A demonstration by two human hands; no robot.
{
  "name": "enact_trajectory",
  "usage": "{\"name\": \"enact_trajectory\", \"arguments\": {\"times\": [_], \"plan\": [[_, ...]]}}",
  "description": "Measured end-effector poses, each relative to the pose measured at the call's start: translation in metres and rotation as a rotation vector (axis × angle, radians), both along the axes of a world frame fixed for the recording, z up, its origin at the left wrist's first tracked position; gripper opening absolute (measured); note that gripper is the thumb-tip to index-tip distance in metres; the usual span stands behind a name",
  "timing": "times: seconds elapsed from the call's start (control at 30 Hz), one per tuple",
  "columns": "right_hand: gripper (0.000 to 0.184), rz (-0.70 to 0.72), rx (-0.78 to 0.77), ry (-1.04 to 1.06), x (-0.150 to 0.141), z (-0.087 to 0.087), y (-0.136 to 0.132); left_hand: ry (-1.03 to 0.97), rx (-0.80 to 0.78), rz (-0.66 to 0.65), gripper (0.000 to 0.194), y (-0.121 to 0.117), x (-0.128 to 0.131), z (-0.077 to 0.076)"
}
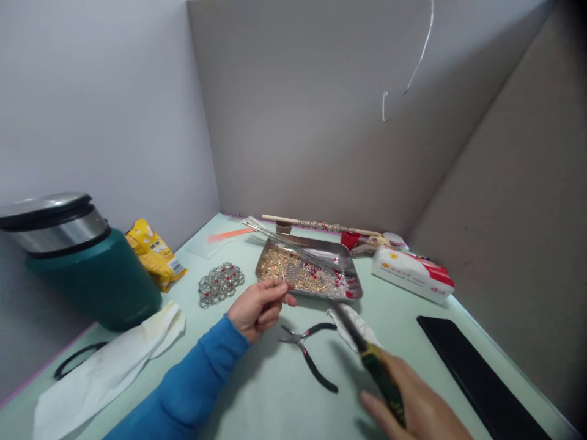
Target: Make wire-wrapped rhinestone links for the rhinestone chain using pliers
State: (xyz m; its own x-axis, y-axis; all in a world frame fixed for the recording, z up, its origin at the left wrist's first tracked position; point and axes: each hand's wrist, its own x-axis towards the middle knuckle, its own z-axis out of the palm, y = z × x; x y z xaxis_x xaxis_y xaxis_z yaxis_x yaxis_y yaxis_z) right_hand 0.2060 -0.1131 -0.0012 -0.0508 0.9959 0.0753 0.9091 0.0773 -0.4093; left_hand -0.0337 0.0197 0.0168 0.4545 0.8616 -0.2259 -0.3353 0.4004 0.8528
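Left hand (260, 305) pinches thin pale wire (283, 272); rectangular metal bead tray (358, 283) just beyond. Black-handled steel pliers (298, 338) lie between hands. Right hand (419, 397) grips green-and-yellow-handled metal tool (376, 369), blurred, apart from wire. Steady pinch should limit bending.

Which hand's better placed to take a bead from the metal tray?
Left, probably: the left hand appears nearer the metal tray and pinches only a thin strand. The right hand is farther back, holding a green-handled tool.
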Motion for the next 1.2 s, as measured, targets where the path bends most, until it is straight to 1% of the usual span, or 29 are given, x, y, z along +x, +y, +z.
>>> {"name": "enact_trajectory", "arguments": {"times": [0.07, 0.1, 0.13, 0.2, 0.3, 0.37, 0.43, 0.5, 0.53, 0.57, 0.6, 0.63, 0.67, 0.73, 0.8, 0.83, 0.9, 0.97, 1.0, 1.07, 1.13, 1.2], "plan": [[0.048, -0.203, 0.050, -0.060, 0.013, -0.004, 0.006, -0.007, 0.008, -0.025, 0.016, -0.002, 0.002, 0.000], [0.050, -0.281, 0.053, -0.104, 0.020, -0.007, 0.009, -0.004, 0.012, -0.034, 0.017, -0.003, 0.004, -0.001], [0.051, -0.338, 0.040, -0.151, 0.026, -0.010, 0.013, 0.004, 0.019, -0.041, 0.017, -0.004, 0.005, -0.001], [0.051, -0.404, -0.020, -0.234, 0.033, -0.019, 0.019, 0.030, 0.043, -0.062, 0.019, -0.006, 0.008, -0.002], [0.050, -0.418, -0.086, -0.297, 0.036, -0.029, 0.025, 0.087, 0.094, -0.104, 0.021, -0.009, 0.011, -0.003], [0.049, -0.398, -0.093, -0.334, 0.033, -0.028, 0.027, 0.128, 0.115, -0.120, 0.023, -0.011, 0.012, -0.002], [0.046, -0.382, -0.055, -0.384, 0.029, -0.019, 0.028, 0.158, 0.126, -0.124, 0.025, -0.012, 0.013, -0.002], [0.040, -0.346, 0.091, -0.384, 0.020, -0.004, 0.030, 0.183, 0.133, -0.141, 0.026, -0.014, 0.014, -0.002], [0.038, -0.299, 0.203, -0.332, 0.013, 0.004, 0.032, 0.197, 0.135, -0.160, 0.026, -0.014, 0.015, -0.003], [0.036, -0.223, 0.308, -0.244, 0.004, 0.011, 0.034, 0.215, 0.139, -0.187, 0.027, -0.016, 0.017, -0.004], [0.034, -0.130, 0.378, -0.128, -0.006, 0.017, 0.037, 0.237, 0.146, -0.217, 0.027, -0.017, 0.018, -0.005], [0.033, -0.040, 0.368, -0.011, -0.017, 0.022, 0.041, 0.259, 0.160, -0.250, 0.027, -0.019, 0.020, -0.006], [0.031, 0.005, 0.338, 0.097, -0.029, 0.025, 0.045, 0.279, 0.183, -0.286, 0.028, -0.021, 0.022, -0.007], [0.026, 0.052, 0.186, 0.296, -0.049, 0.026, 0.053, 0.311, 0.244, -0.355, 0.027, -0.024, 0.025, -0.009], [0.030, 0.048, 0.086, 0.426, -0.060, 0.024, 0.060, 0.333, 0.288, -0.397, 0.025, -0.026, 0.027, -0.011], [0.033, 0.032, 0.063, 0.467, -0.061, 0.023, 0.064, 0.350, 0.302, -0.396, 0.024, -0.026, 0.028, -0.011], [0.038, -0.018, 0.043, 0.503, -0.055, 0.022, 0.069, 0.389, 0.296, -0.323, 0.026, -0.024, 0.027, -0.011], [0.040, -0.062, 0.021, 0.444, -0.044, 0.023, 0.072, 0.367, 0.235, -0.197, 0.031, -0.021, 0.025, -0.011], [0.041, -0.074, 0.006, 0.355, -0.038, 0.023, 0.073, 0.310, 0.189, -0.139, 0.034, -0.018, 0.024, -0.010], [0.037, -0.079, -0.025, 0.092, -0.031, 0.022, 0.074, 0.132, 0.087, -0.067, 0.035, -0.014, 0.021, -0.009], [0.031, -0.051, -0.070, -0.170, -0.029, 0.018, 0.073, -0.038, -0.001, -0.029, 0.033, -0.012, 0.018, -0.008], [0.029, -0.012, -0.125, -0.332, -0.032, 0.012, 0.071, -0.129, -0.074, 0.006, 0.030, -0.010, 0.017, -0.007]]}}
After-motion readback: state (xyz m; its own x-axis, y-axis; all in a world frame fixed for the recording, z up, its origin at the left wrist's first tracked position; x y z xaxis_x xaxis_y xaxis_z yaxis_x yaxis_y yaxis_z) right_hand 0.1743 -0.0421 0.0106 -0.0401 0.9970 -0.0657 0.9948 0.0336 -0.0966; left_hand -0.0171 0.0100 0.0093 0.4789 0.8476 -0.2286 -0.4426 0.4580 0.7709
